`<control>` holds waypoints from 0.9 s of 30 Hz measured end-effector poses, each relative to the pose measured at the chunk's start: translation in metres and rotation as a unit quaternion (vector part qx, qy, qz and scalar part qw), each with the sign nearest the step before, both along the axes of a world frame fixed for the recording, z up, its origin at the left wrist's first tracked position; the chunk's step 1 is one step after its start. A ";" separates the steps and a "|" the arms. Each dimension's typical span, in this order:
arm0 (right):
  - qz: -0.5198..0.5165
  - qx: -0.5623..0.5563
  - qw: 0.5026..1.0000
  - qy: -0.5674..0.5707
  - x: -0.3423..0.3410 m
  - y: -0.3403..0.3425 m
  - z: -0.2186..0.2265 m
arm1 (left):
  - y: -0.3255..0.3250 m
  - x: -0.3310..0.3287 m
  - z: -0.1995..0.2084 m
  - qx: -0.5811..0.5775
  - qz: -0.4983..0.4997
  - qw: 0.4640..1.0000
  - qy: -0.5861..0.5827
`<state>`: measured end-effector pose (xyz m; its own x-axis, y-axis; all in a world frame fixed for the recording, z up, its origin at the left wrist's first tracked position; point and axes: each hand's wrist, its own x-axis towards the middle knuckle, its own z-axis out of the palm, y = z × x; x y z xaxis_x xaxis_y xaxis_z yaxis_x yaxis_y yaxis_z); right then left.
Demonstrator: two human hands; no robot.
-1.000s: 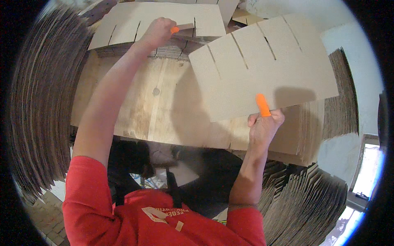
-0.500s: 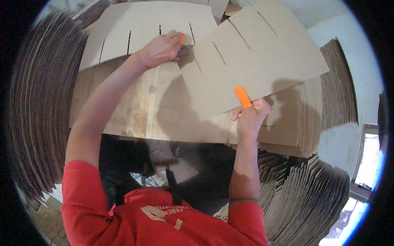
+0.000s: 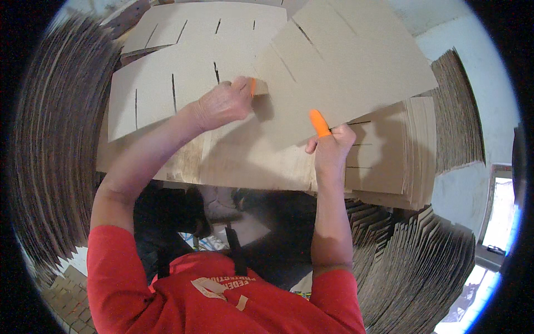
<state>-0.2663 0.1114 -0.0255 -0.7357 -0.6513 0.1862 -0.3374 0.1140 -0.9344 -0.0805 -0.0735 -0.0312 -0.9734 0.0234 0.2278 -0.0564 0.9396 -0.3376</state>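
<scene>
Movement of the left hand (image 3: 225,104) set this moment apart from the frame half a second earlier: the hand had come nearer to the body, and the slotted cardboard sheet (image 3: 150,92) in its grasp had come with it. Beyond that hand, the far stack (image 3: 194,25) showed another slotted sheet on top, now partly uncovered. The right hand (image 3: 334,142) had shifted only slightly, away from the body and toward the left hand, together with its raised sheet (image 3: 356,61).

The left hand was clenched on the near edge of the cardboard sheet, to the right of three dark slots; an orange cover (image 3: 253,87) showed on one of its digits. The right hand pinched the near edge of the raised sheet, with an orange thumb cover (image 3: 319,123) lying over the upper face and the other fingers folded at the edge. The raised sheet slanted up and away from the right hand and overlapped the cardboard sheet in this view; whether the two touched could not be told.

The wooden counter (image 3: 178,161) lay below both hands and carried the far stack. Just right of the right hand stood a near stack (image 3: 384,161) of slotted sheets, with a brown stack (image 3: 459,111) beyond it. A tall stack (image 3: 58,133) rose well left of the left hand; a fanned stack (image 3: 414,267) lay closer to the body than the right hand.
</scene>
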 end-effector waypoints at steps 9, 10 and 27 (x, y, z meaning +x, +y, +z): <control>-0.038 -0.027 0.998 -0.050 0.027 -0.015 -0.005 | 0.103 0.024 0.006 0.130 -0.062 0.989 -0.009; -0.041 -0.023 0.998 -0.040 0.029 -0.016 -0.007 | 0.101 0.025 0.006 0.153 -0.062 0.986 0.003; 0.017 0.026 0.996 -0.082 0.036 -0.018 -0.007 | -0.137 -0.032 -0.047 -0.026 0.243 0.969 0.039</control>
